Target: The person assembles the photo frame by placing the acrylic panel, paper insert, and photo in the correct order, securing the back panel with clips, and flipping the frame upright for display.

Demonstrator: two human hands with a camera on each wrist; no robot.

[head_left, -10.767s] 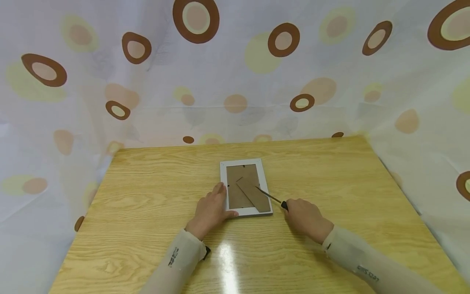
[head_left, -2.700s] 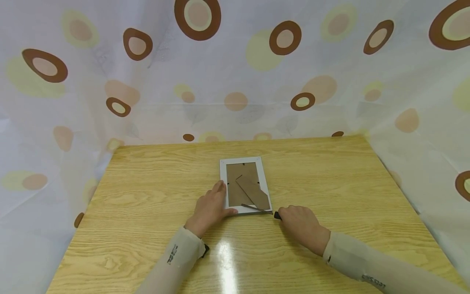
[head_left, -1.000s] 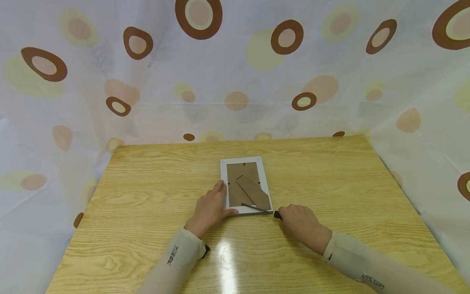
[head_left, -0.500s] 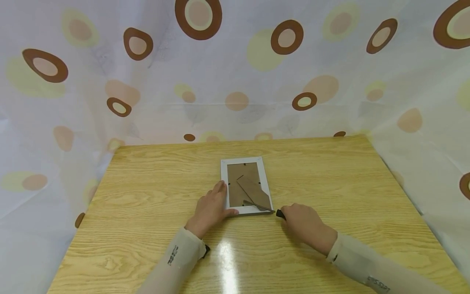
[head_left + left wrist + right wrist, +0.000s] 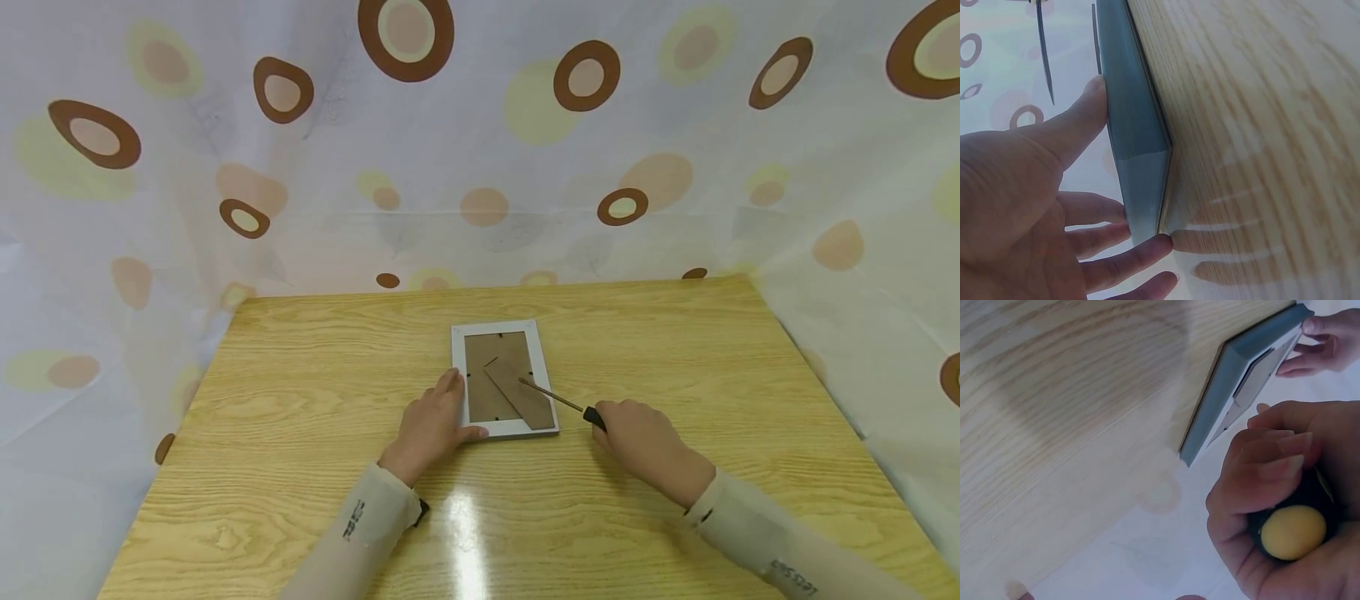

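Note:
A white picture frame [image 5: 460, 350] lies face down on the table, its brown backing board [image 5: 480, 346] and slanted stand leg [image 5: 517, 387] upward. Small black tabs [image 5: 501, 335] show at the board's edges. My left hand [image 5: 426, 429] steadies the frame's near left corner, thumb along the near edge, extended fingers on the left side. In the left wrist view the fingertips touch its blue-grey side [image 5: 1135, 119]. My right hand [image 5: 645, 442] grips a screwdriver by its black handle [image 5: 595, 417] with a yellow end [image 5: 1293, 532]. Its metal shaft [image 5: 555, 399] points left, the tip over the stand leg.
The wood-grain table [image 5: 315, 375] spreads out around the frame. White cloth [image 5: 450, 125] with brown, pink and yellow spots hangs behind it and at both sides. Light glares off the table's near part.
The screwdriver's tip has left the backing's near edge and swung up and right over the stand leg. My right hand has shifted right. Left hand and frame stay put.

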